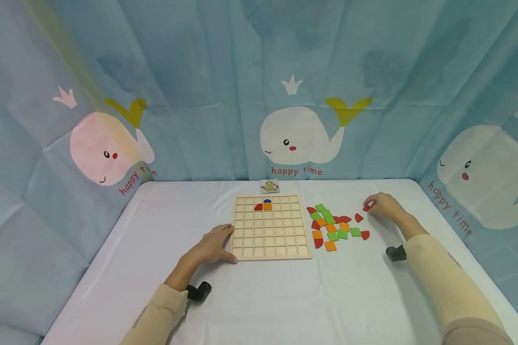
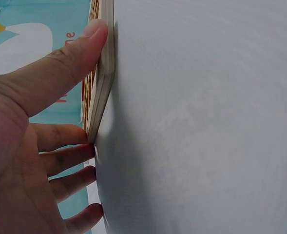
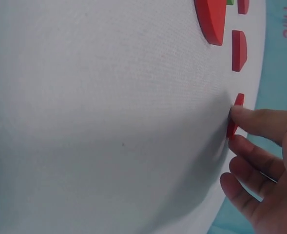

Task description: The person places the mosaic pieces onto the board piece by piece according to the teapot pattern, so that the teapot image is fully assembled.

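Observation:
My left hand (image 1: 215,244) rests at the near left corner of a wooden grid board (image 1: 259,231). In the left wrist view its thumb (image 2: 67,63) touches the board's edge, the index fingertip meets the side, and the other fingers are spread on the tablecloth. On the board's upper part sit a red quarter-circle tile (image 1: 259,207), an orange square tile (image 1: 267,206) and a blue rounded tile (image 1: 267,201). Right of the loose tiles, my right hand (image 1: 386,205) pinches a red quarter-circle tile (image 3: 239,100) between thumb and index finger, close to the tablecloth.
Several loose red, green and orange tiles (image 1: 333,236) lie scattered between the board and my right hand. A small pattern card (image 1: 269,186) lies behind the board. The white-covered table (image 1: 267,302) ends at a blue whale-print curtain (image 1: 216,139).

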{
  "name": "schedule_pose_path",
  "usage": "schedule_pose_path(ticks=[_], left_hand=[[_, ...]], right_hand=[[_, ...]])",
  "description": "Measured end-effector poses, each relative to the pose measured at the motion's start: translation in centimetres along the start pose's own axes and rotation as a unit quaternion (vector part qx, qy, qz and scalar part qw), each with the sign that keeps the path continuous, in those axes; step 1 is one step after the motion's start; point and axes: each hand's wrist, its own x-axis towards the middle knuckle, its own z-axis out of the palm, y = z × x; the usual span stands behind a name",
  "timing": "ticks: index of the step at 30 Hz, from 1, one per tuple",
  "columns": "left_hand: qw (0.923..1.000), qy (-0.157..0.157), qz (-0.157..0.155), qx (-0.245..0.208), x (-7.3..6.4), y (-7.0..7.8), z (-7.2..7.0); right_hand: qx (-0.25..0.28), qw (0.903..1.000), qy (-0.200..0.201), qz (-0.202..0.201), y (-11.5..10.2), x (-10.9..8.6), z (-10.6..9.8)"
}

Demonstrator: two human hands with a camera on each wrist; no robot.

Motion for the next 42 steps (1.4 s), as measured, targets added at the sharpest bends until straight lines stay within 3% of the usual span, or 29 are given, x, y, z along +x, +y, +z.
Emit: schedule_pose_path(ticks=[6,15,27,42], left_hand=[[1.0000,-0.003,0.004,0.006,-0.1,0.1,-0.2],[1.0000,-0.003,0.000,0.008,-0.1,0.1,-0.2],[0.9999,0.008,0.007,-0.004,-0.2,-0.1,0.0],[0.9999,0.009,0.008,-0.004,-0.1,-0.2,0.0]], right_hand=[[-0.017,0.9997,0.016,0.011,0.2,-0.3,0.0],[-0.007,0.9997,-0.009,-0.020,0.5,-0.4,0.0],[-0.002,0.9994,0.022,-0.027,-0.1,-0.5,0.6],[-0.005,0.9990,0.017,-0.041,-1.0,0.1,1.0]])
